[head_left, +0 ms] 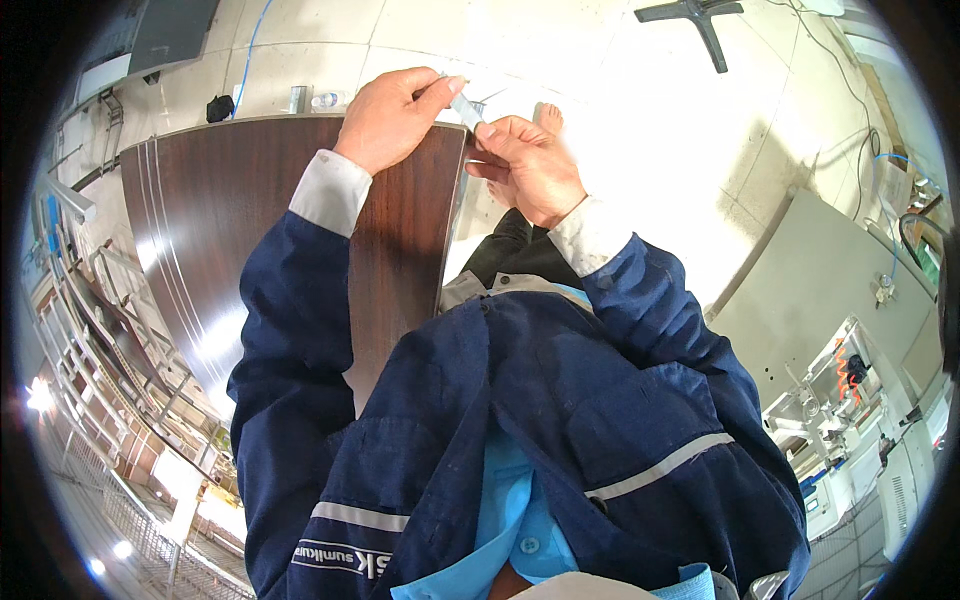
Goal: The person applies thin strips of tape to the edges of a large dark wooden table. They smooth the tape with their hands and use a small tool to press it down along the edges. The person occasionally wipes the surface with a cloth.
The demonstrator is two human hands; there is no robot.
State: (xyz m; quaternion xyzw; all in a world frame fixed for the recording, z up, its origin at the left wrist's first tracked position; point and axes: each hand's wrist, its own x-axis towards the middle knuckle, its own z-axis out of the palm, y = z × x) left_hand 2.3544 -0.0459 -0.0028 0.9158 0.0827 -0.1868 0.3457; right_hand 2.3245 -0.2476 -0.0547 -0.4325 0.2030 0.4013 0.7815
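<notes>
Both of my hands are raised over the corner of a dark brown wood-grain panel. Between them spans a short, flat, light grey strip; its exact kind I cannot make out. My left hand pinches its upper end between thumb and fingers. The lower end is gripped by my right hand, thumb on top and fingers curled beneath, just past the panel's right edge. Whether the strip touches the panel is hard to tell. Pale parallel lines run along the panel's left side.
Beyond the panel, a clear bottle, a metal cylinder and a black object stand near a blue hose. A black star-shaped base is on the tiled floor. A large grey machine is at right, metal racks at left.
</notes>
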